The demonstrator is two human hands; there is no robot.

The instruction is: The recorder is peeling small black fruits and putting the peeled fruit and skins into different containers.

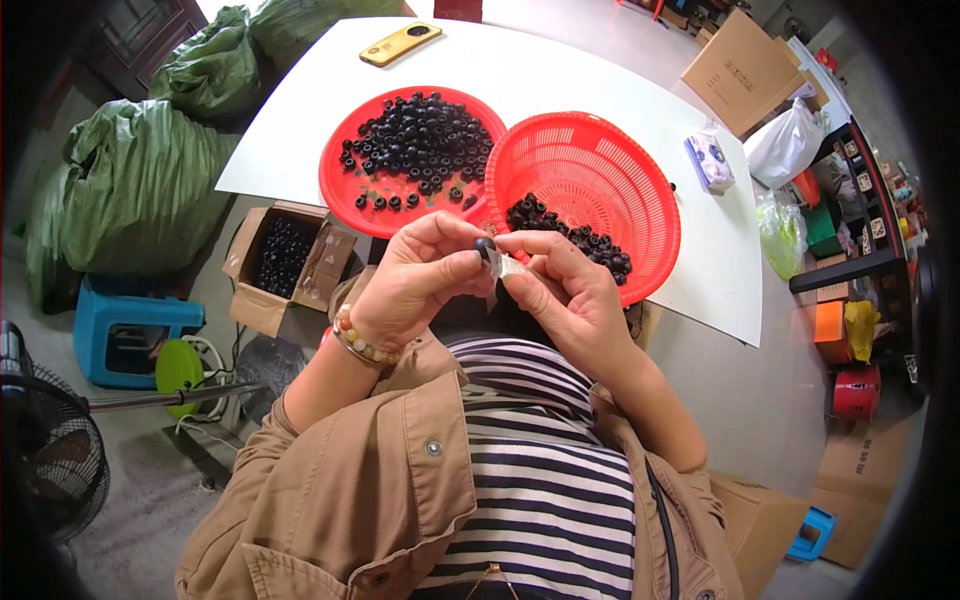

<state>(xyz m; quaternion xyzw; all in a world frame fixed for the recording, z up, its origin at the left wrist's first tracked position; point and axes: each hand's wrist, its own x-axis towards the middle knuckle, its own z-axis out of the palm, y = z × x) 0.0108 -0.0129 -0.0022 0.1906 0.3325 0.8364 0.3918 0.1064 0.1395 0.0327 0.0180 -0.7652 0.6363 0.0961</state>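
My left hand (pixel 420 270) pinches a small round black piece (pixel 484 245) between thumb and fingertips, above my lap near the table edge. My right hand (pixel 568 290) closes on a small whitish, partly see-through thing (pixel 507 266) whose kind I cannot make out; it meets the black piece. Beyond my left hand, a red plastic tray (pixel 336 185) bears a pile of black ring-like pieces (pixel 425 140) with holes. A red slotted basket (pixel 640 200) overlaps the tray on the right. More black pieces (pixel 590 245) lie along its near side, partly hidden by my right hand.
The white table (pixel 560 80) also carries a yellow phone (pixel 400 44) and a tissue pack (pixel 709 160). Left of it stand a cardboard box (pixel 262 298) of black pieces, a blue stool (pixel 130 330), green sacks (pixel 140 190) and a fan (pixel 55 450). A cluttered shelf (pixel 850 270) is on the right.
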